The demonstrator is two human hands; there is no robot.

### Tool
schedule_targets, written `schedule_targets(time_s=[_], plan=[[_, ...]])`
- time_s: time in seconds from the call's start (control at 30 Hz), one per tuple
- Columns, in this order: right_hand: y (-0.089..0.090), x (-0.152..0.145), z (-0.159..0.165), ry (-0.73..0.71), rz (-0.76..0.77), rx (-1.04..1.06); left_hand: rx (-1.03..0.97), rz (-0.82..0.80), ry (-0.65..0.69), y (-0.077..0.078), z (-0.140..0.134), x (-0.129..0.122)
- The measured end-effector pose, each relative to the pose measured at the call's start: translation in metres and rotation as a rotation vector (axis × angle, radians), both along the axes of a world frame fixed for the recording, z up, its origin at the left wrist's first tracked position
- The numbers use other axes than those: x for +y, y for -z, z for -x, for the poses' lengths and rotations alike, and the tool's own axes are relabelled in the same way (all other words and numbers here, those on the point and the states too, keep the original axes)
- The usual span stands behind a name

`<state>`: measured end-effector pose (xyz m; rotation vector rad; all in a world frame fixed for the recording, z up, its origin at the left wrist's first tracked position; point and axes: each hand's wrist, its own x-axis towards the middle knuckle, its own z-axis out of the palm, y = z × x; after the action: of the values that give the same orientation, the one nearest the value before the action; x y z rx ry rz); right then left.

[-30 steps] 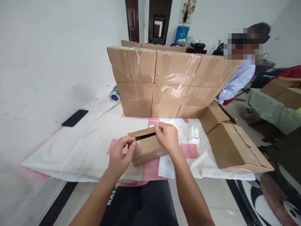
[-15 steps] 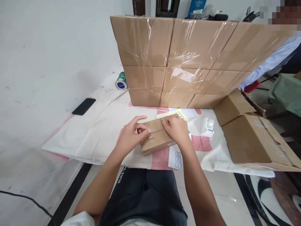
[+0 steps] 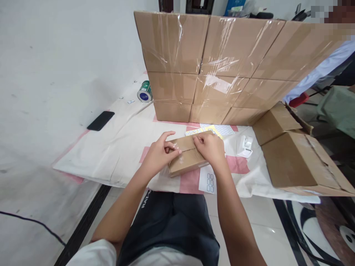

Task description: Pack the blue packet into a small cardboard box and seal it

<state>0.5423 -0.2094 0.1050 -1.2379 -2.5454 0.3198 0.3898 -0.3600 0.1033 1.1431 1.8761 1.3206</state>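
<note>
Since half a second earlier, little is changed: small cardboard box (image 3: 186, 155), flaps closed, near the cloth's (image 3: 111, 155) front edge, is pressed by left hand (image 3: 159, 155) and right hand (image 3: 211, 147), fingers curled on top. Judged light, stiff, tape-slick; best gripped at the ends. Behind: label sheets (image 3: 213, 130), white dispenser (image 3: 245, 146), stacked cartons (image 3: 222, 66), phone (image 3: 100, 120), white wall.

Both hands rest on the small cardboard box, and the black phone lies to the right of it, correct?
Not quite. In the head view both hands, left hand and right hand, rest on the small cardboard box, but the black phone lies to its left.
</note>
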Motion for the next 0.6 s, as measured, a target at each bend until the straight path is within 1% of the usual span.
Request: schedule_targets(time_s=[0.07,0.2,0.3,0.4,0.47,0.6], plan=[[0.0,0.0,0.0,0.002,0.003,0.008,0.13,0.01,-0.004,0.003,0.0,0.001],[0.001,0.0,0.0,-0.004,0.0,0.023,0.381,0.026,0.044,0.002,-0.004,0.001],[0.001,0.001,0.0,-0.011,0.002,0.036,0.55,0.022,0.019,0.004,-0.008,0.001],[0.003,0.002,0.0,-0.007,0.008,0.035,0.646,-0.001,-0.023,0.008,-0.011,0.002],[0.004,0.003,0.0,0.0,0.004,0.036,0.689,0.011,-0.051,0.011,-0.011,0.003],[0.003,0.001,-0.001,0.014,0.014,0.021,0.757,0.063,-0.142,0.014,0.002,0.008]])
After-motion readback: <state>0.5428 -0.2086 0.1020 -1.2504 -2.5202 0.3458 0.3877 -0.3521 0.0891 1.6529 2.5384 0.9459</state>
